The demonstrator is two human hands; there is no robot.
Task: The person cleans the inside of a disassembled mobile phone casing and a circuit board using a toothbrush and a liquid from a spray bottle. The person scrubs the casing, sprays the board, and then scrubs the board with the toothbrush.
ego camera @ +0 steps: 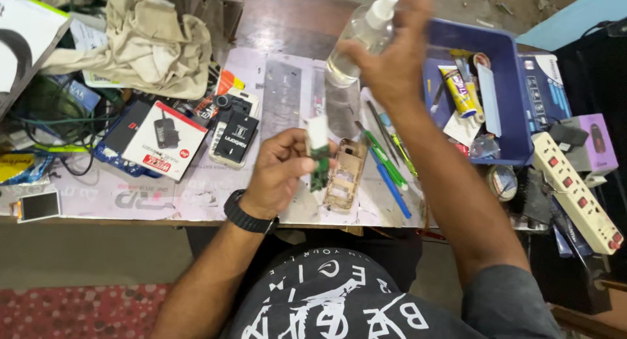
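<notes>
Above the cluttered table (pixel 196 205), left hand (pixel 277 172) pinches a green board (pixel 319 157) — right hand (pixel 392 61) grips a clear bottle (pixel 359 38).

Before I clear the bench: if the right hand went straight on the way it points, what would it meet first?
The right hand, holding the clear bottle, points away along the bench. Past the bottle only bare benchtop shows, so the way looks free, though depth is unclear.

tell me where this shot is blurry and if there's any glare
Head view: the right hand and the clear bottle it holds are smeared by motion blur; the left hand with the small circuit board is a bit sharper; the bare tabletop at the far edge shows a pale sheen; lighting is soft and even, with no hard shadows.
</notes>
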